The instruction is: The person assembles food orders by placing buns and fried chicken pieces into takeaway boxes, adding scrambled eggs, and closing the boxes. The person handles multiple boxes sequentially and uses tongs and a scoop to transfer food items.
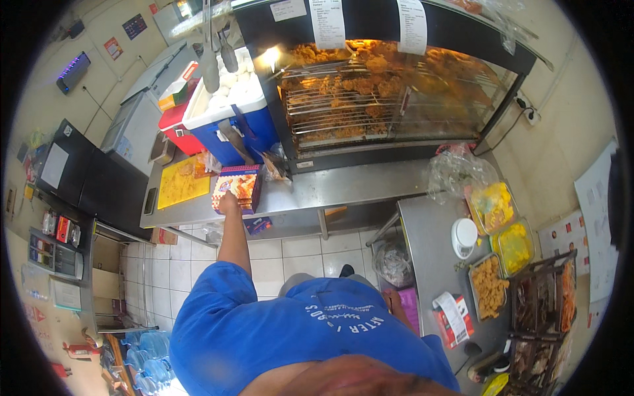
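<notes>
My left arm reaches out to the steel counter [317, 191], where my left hand [228, 202] is closed on a printed cardboard food box [247, 187] with a chequered edge. The fingers rest at the box's near left part and are partly hidden. Left of the box lies a yellow cutting board [181, 183] with crumbs and a small plastic bag on it. Low at my right side hangs my right hand [395, 305], close to a purple bag [409, 309] under the side table. Its fingers are too small and hidden to make out.
A lit display warmer [396, 99] full of fried chicken stands behind the counter, beside a blue cooler box [228, 125]. On the right-hand table [429, 244] are a white scale [464, 237], yellow-filled trays, a tray of fried pieces [489, 287] and a red box with a receipt [453, 319].
</notes>
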{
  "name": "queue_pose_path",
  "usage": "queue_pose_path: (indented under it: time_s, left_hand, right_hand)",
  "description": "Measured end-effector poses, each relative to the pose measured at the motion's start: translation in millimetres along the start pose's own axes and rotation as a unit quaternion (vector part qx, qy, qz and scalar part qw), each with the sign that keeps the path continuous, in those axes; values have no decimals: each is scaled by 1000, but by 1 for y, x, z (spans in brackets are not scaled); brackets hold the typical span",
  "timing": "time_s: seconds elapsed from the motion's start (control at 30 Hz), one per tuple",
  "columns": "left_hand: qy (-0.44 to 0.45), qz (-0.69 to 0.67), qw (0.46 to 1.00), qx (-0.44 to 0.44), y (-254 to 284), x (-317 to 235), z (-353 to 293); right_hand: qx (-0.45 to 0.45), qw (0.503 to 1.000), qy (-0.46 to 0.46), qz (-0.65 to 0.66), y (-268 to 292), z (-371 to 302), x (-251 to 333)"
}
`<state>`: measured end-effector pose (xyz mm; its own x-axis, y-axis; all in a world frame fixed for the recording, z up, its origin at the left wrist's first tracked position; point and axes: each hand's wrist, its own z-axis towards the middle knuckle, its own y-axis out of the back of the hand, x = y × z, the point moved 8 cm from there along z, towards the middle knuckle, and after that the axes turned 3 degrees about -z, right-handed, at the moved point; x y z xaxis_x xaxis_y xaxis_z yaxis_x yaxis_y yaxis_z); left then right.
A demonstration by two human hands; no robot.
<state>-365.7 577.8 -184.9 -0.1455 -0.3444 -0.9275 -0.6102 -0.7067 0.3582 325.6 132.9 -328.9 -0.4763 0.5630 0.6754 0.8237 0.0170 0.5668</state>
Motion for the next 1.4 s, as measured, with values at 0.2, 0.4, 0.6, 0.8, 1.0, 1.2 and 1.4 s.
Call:
queue_pose_path:
  time_s: [0.2, 0.4, 0.6, 0.8, 1.0, 1.2, 1.4]
  left_hand:
    - [152, -237, 942, 181, -38, -12, -55]
    - [39, -212, 974, 76, 11, -82, -87]
    - [-313, -58, 945, -79, 81, -183, -218]
    - [-396, -89, 912, 53, 81, -200, -316]
    - [-433, 1, 838, 331, -13, -195, -425]
    - [-571, 6, 711, 411, -37, -203, -488]
    - [-601, 30, 656, 455, -45, -207, -498]
  right_hand:
    - [52, 994, -9, -99, 14, 44, 16]
    - [19, 998, -52, 17, 0, 88, 4]
    - [50, 998, -20, -45, 13, 99, 28]
    - [42, 980, 195, 0, 33, 104, 173]
    - [439, 836, -69, 323, 12, 74, 308]
    - [436, 882, -66, 169, 0, 73, 298]
    - [359, 830, -27, 425, 28, 53, 342]
